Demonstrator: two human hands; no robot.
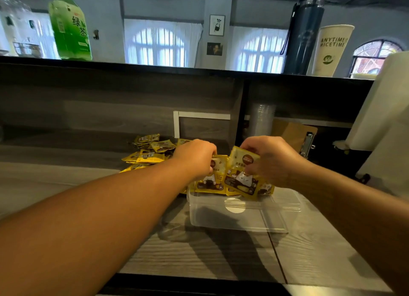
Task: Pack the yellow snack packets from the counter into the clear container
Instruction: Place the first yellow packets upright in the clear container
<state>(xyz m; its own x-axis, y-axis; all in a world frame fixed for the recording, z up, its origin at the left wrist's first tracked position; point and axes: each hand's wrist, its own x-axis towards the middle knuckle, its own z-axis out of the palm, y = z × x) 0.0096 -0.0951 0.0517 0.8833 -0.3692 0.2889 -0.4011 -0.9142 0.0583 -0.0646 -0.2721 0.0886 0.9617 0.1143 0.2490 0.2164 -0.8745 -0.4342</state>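
The right hand (269, 160) pinches one yellow packet (241, 171) by its upper half, thumb and fingers curled onto it, and holds it upright over the far end of the clear container (239, 213); the left hand (195, 157), fingers curled down, grips the top edge of a neighbouring packet (212, 173) in the row already standing there. That row leans against the container's far wall, printed faces toward the camera — each packet's long axis runs roughly vertical, the one in the right hand tilted a little with its top edge away to the upper left. The container lies with its long side running left to right across the counter (66, 185), its near part bare of packets. The likely trouble, as I judge it: the standing packets have nothing behind them on the near side, so letting go of either one could send the row flopping forward flat, and the light container may slide if pushed — it is not held down. The loose pile of packets (148, 154) sits further back on the left, well apart from the container.
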